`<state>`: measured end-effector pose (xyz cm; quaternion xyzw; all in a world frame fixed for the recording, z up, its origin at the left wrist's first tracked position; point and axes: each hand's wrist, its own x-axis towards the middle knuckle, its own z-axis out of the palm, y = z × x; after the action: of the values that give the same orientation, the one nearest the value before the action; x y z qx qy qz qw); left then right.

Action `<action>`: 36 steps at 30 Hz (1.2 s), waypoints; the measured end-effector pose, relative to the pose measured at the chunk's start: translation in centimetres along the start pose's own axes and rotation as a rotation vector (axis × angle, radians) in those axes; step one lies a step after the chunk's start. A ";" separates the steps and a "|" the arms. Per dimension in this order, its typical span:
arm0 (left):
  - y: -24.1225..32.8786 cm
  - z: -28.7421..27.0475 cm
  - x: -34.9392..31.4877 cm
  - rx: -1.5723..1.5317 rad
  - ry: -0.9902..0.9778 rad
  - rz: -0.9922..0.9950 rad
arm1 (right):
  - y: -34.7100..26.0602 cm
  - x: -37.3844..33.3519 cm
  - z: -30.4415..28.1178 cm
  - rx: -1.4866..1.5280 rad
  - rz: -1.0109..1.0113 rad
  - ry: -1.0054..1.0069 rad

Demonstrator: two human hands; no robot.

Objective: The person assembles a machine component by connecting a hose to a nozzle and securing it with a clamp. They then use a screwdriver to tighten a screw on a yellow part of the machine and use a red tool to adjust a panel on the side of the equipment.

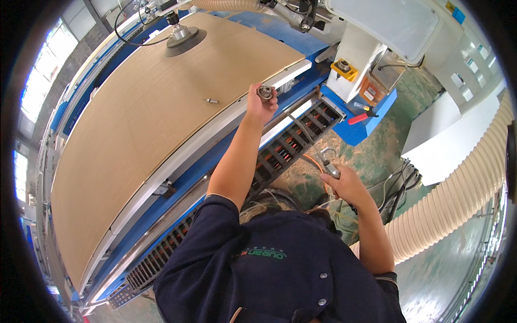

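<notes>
Closest in is the dark navy shirt (269,282), and the fat cream ribbed hose (458,202) runs past the right arm. Right hand (349,189) has its fingers wrapped around a silver hand tool (333,171) with a thin nozzle (looks like an air blow gun, but don't quote me), held over the gap beside the machine.

Just past that is the black cable chain (283,152), running slantwise along the machine's side. Left hand (262,107) is out over the tabletop's edge, thumb and fingers curled around a round metal part (265,92), opening facing up.

Left of it, a small metal cylinder (212,100) lies on its side on the tan tabletop (134,113), near the edge. Off to the right, a red-handled tool (360,118) sits on the blue shelf (350,133), near an orange box (370,90). A yellow holder (344,70) is further up, and way back there's a grey disc-shaped fitting (184,40) on the tabletop.
</notes>
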<state>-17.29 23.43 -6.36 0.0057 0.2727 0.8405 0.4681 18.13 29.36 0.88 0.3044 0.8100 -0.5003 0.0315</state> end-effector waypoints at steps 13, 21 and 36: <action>-1.2 0.2 -1.3 0.265 0.104 0.049 | 0.7 1.3 1.5 -0.174 -0.103 0.137; -2.1 -1.3 0.0 0.236 0.170 0.028 | 2.3 2.8 3.0 -0.249 -0.187 0.173; -7.6 1.0 2.8 0.155 0.089 0.021 | 3.7 1.9 3.2 -0.139 0.027 0.156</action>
<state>-12.63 29.27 -9.75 0.0074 0.3575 0.8211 0.4449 17.69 28.74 -4.28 0.3503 0.8386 -0.4173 -0.0038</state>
